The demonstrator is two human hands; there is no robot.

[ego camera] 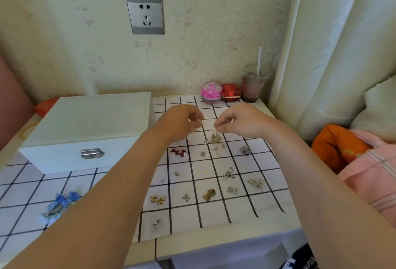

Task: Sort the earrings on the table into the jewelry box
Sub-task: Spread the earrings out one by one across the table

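A white rectangular wooden jewelry box [90,122] sits closed on the white bench [214,247], its silver latch [91,153] facing the person. No earring can go in until the lid is lifted, so I judge the sorting barely begun. Just right of the box, the left hand [182,121] hovers with fingers curled, pinching what looks like a thin gold earring pin [198,118]. Further right of the box, the right hand [240,121] pinches a small gold hook [216,130] directly above a tangled silver earring cluster [213,139]. It seems to be teasing one piece free, with both hands raised so the pieces do not snag. The other earrings lie in separate squares of a white black-grid cloth [246,221] to the right of the box and nearer the person. Among them are a red bow pair [178,152] and a gold butterfly pair [158,199]. A blue fabric bow pair [62,204] lies in front of the box. There is bare cloth between the pieces, so single picks look easy. Behind the hands, far right of the box, a pink round tin [211,91], a red faceted case [231,92] and a plastic cup with a straw [252,86] crowd the wall. The cloth's near edge overhangs the bench, so dragging it risks spilling pieces.
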